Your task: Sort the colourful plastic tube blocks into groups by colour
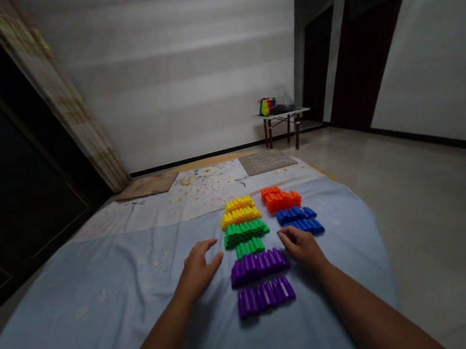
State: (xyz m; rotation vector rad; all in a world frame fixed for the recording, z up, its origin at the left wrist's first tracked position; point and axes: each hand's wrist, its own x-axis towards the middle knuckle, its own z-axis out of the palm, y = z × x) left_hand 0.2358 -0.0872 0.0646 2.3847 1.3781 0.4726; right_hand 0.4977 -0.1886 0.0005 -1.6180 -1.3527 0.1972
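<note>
My left hand (201, 267) hovers left of the green rows, its thumb and fingers spread, with nothing in it. My right hand (301, 246) is curled, fingertips close together, between the purple and blue rows; whether anything small sits in it is hidden. Short ribbed plastic tubes lie grouped by colour. Two purple rows (260, 266) are nearest me. Beyond them come a small green row (250, 247) and a larger green stack (245, 231), then yellow tubes (240, 214). Blue tubes (296, 215) lie just past my right hand, with orange tubes (282, 199) behind.
A pale blue floral cloth (115, 299) covers the rounded table. Two flat mats, one brown (148, 185) and one grey (267, 161), lie at its far end. A small side table (302, 109) with a colourful bag (267, 106) stands by the back wall.
</note>
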